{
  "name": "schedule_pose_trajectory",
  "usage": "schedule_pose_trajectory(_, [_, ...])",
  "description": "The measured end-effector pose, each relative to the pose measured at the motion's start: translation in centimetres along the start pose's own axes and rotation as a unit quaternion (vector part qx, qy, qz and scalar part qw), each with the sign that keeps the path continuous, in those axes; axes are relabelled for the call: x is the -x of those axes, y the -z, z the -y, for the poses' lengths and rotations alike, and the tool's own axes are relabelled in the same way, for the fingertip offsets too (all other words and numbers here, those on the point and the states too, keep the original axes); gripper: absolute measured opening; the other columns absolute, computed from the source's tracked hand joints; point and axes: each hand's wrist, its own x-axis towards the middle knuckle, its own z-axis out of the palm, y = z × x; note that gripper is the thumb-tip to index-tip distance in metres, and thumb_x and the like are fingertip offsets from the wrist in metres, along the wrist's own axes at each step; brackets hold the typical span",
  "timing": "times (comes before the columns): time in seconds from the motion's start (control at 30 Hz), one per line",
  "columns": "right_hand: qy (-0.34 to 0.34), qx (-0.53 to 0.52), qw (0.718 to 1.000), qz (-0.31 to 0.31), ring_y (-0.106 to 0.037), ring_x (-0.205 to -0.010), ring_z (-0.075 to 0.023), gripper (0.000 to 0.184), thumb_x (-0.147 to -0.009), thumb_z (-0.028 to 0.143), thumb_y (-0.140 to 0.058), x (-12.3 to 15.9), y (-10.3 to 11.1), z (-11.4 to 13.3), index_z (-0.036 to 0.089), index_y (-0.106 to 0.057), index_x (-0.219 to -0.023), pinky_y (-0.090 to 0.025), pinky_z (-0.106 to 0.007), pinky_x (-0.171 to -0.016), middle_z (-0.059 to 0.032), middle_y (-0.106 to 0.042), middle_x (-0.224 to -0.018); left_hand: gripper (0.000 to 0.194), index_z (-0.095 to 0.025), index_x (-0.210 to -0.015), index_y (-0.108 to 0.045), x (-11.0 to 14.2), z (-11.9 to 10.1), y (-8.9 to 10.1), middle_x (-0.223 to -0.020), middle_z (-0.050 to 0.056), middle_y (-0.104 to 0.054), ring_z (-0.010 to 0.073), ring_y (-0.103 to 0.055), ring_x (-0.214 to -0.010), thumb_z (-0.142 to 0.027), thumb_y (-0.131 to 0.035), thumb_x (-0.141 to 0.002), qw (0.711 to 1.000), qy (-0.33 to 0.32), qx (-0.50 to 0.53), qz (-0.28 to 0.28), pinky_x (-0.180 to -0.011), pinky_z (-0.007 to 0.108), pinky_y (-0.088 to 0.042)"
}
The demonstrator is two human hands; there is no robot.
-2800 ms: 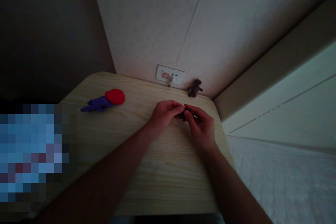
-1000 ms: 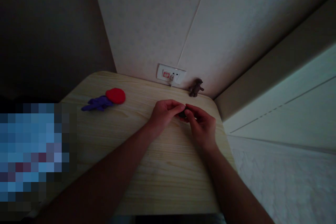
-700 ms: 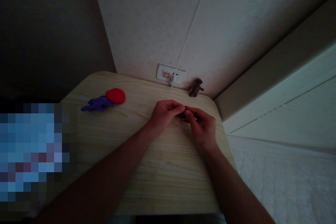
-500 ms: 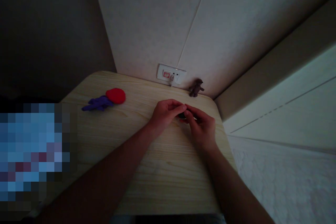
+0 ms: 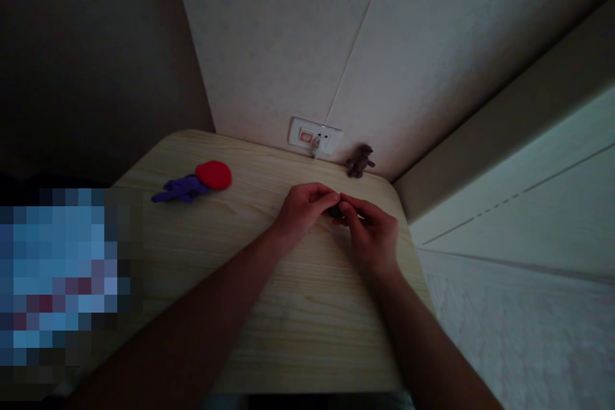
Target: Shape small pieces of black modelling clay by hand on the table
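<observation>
Between my two hands, over the right part of the table, is a small dark lump of modelling clay, mostly covered by fingers. My left hand pinches it from the left with thumb and forefinger. From the right, the thumb and fingers of my right hand press on it, and the fingertips of both hands meet. Just behind the hands a small brown clay bear figure stands upright near the wall. Far to the left lie a purple clay piece with limb-like parts and a flat red clay disc, touching each other.
The pale wooden table has rounded corners and backs onto a wall. A socket plate with a plug in it sits low on that wall. At left a pixelated blue patch hides part of the view. Pale quilted fabric lies at right.
Both hands stay in the same place, with slight finger shifts around the dark clay. The whole view drifts a little; the figure, the purple piece and the red disc stay put on the table.
</observation>
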Motion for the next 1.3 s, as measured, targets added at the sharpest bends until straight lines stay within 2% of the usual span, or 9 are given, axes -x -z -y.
schedule_pose_trajectory(0.17, [0.023, 0.029, 0.999, 0.021, -0.074, -0.082, -0.0197, 0.030, -0.095, 0.042, -0.065, -0.16, 0.21, -0.04, 0.023, -0.078, -0.115, -0.064, -0.034, -0.071, -0.0080, -0.079, -0.098, 0.026, -0.013, -0.078, -0.075, 0.28, -0.38, -0.05, -0.072, 0.006, -0.075, 0.0172, -0.068, -0.067, -0.038, -0.080, -0.074, 1.000, -0.001, -0.011, 0.027, -0.070, 0.032, -0.052])
schedule_pose_trajectory(0.3, [0.004, 0.024, 1.000, 0.008, -0.074, -0.078, -0.0189, 0.036, -0.093, 0.044, -0.068, -0.08, 0.15, -0.07, 0.022, -0.075, -0.121, -0.063, -0.034, -0.070, -0.0095, -0.079, -0.104, 0.025, -0.013, -0.076, -0.076, 0.40, -0.64, -0.22, -0.069, 0.006, -0.074, 0.0163, -0.067, -0.065, -0.037, -0.079, -0.076, 0.999, -0.001, -0.021, 0.025, -0.068, 0.030, -0.051])
schedule_pose_trajectory(0.6, [0.045, 0.060, 0.997, 0.026, -0.071, -0.080, -0.0193, 0.024, -0.095, 0.039, -0.066, -0.31, 0.40, 0.13, 0.024, -0.081, -0.107, -0.058, -0.033, -0.071, -0.0062, -0.078, -0.089, 0.026, -0.013, -0.075, -0.075, 0.29, -0.30, -0.16, -0.071, 0.006, -0.075, 0.0166, -0.068, -0.065, -0.038, -0.082, -0.072, 1.000, -0.001, -0.010, 0.010, -0.068, 0.031, -0.053])
schedule_pose_trajectory(0.77, [0.008, 0.021, 1.000, 0.002, -0.073, -0.080, -0.0199, 0.029, -0.091, 0.041, -0.069, -0.24, 0.09, 0.16, 0.022, -0.078, -0.112, -0.061, -0.034, -0.072, -0.0079, -0.079, -0.097, 0.027, -0.013, -0.075, -0.076, 0.27, -0.42, -0.16, -0.071, 0.007, -0.075, 0.0172, -0.069, -0.066, -0.039, -0.084, -0.071, 1.000, 0.010, 0.003, 0.020, -0.069, 0.031, -0.054])
schedule_pose_trajectory(0.87, [-0.014, 0.005, 1.000, -0.015, -0.073, -0.073, -0.0192, 0.028, -0.088, 0.042, -0.073, -0.18, 0.00, 0.10, 0.020, -0.079, -0.106, -0.062, -0.035, -0.069, -0.0078, -0.080, -0.092, 0.025, -0.013, -0.074, -0.076, 0.27, -0.41, -0.14, -0.070, 0.006, -0.075, 0.0168, -0.068, -0.065, -0.038, -0.082, -0.073, 1.000, 0.006, -0.001, 0.021, -0.069, 0.031, -0.054])
schedule_pose_trajectory(0.97, [-0.008, 0.023, 1.000, -0.007, -0.072, -0.070, -0.0192, 0.025, -0.088, 0.042, -0.073, -0.25, 0.08, 0.07, 0.020, -0.080, -0.097, -0.061, -0.034, -0.066, -0.0075, -0.080, -0.088, 0.024, -0.014, -0.075, -0.076, 0.27, -0.32, -0.09, -0.071, 0.007, -0.075, 0.0173, -0.068, -0.066, -0.037, -0.082, -0.072, 1.000, 0.004, -0.009, 0.014, -0.069, 0.031, -0.054])
schedule_pose_trajectory(1.13, [0.005, 0.028, 1.000, -0.006, -0.072, -0.072, -0.0193, 0.021, -0.089, 0.039, -0.072, -0.40, 0.24, 0.20, 0.022, -0.081, -0.096, -0.061, -0.033, -0.068, -0.0062, -0.079, -0.086, 0.025, -0.013, -0.077, -0.077, 0.27, -0.30, -0.08, -0.074, 0.008, -0.076, 0.0181, -0.068, -0.069, -0.037, -0.081, -0.074, 1.000, 0.008, -0.015, 0.015, -0.071, 0.032, -0.053])
schedule_pose_trajectory(1.23, [0.011, 0.032, 0.999, 0.001, -0.071, -0.076, -0.0186, 0.023, -0.091, 0.039, -0.070, -0.37, 0.26, 0.16, 0.021, -0.081, -0.100, -0.061, -0.033, -0.070, -0.0065, -0.079, -0.089, 0.027, -0.013, -0.078, -0.078, 0.17, -0.24, -0.06, -0.074, 0.008, -0.076, 0.0181, -0.068, -0.068, -0.039, -0.081, -0.073, 1.000, 0.007, -0.013, 0.016, -0.071, 0.032, -0.053])
schedule_pose_trajectory(1.3, [0.005, 0.027, 1.000, 0.011, -0.072, -0.079, -0.0184, 0.029, -0.091, 0.041, -0.070, -0.31, 0.19, 0.01, 0.021, -0.079, -0.111, -0.061, -0.033, -0.072, -0.0074, -0.079, -0.097, 0.027, -0.013, -0.079, -0.078, 0.05, -0.11, 0.00, -0.074, 0.007, -0.075, 0.0174, -0.067, -0.069, -0.039, -0.081, -0.073, 1.000, -0.001, -0.015, 0.007, -0.070, 0.031, -0.052])
